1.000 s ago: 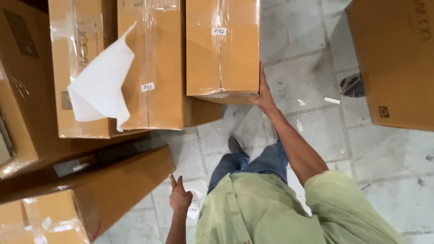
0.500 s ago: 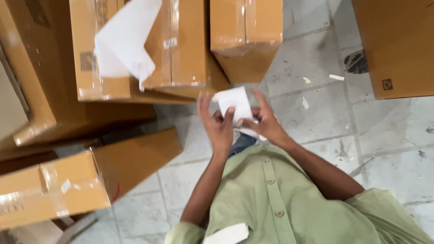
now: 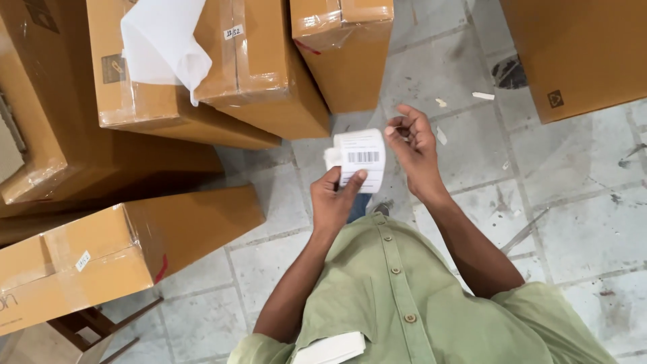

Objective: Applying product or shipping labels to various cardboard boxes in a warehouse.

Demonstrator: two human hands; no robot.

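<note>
Since prior frame hands drifted apart, view shifted | L hand (image 3: 335,199) pinched white label roll (image 3: 360,159) at chest height, thumb on face | R hand (image 3: 412,143) fingertips nipped a bit at roll's edge | I judged step: peeling a label; next needs clean pull | cartons (image 3: 222,74) beyond.

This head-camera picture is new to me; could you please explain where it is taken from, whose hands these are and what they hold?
The camera sits on a person's head and looks straight down, so you see their green shirt and both bare hands. The left hand holds a roll of white labels, its thumb pressed on the printed face. The right hand is at the roll's right edge, its fingers pinched there. Below is a stained tiled floor. Taped brown cardboard boxes stand around, one with loose white paper draped over it.
</note>
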